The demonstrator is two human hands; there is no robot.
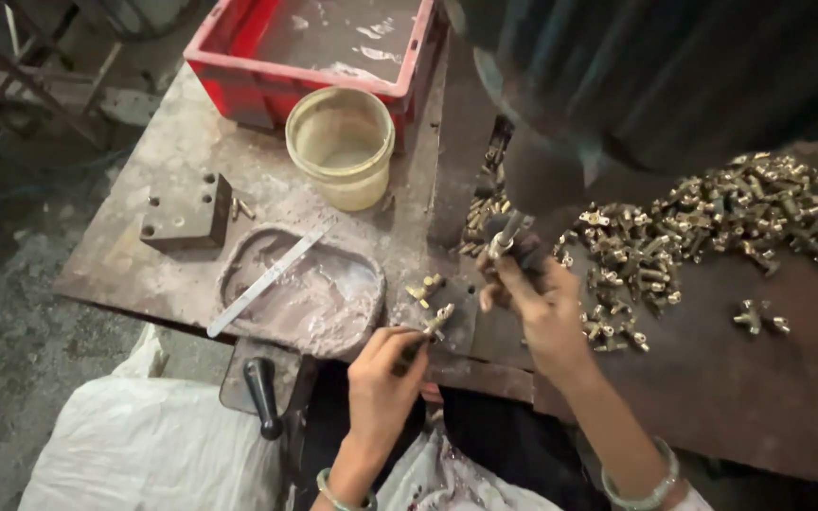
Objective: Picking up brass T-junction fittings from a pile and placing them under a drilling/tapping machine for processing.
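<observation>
A small brass fitting (437, 321) is pinched in the left hand (382, 378); another fitting (502, 244) is gripped by the right hand (537, 308) under a dark machine head (560, 161) (partly hidden). A brass heap (702, 222) lies on the table (759, 397).

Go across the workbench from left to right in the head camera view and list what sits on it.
Drilled metal block → shallow tray of grey paste with a flat metal strip → cream plastic tub → left hand holding a brass fitting → right hand → heap of brass fittings.

Workshop: grimy metal bench (191, 161), heaped brass fittings (712, 218).
</observation>
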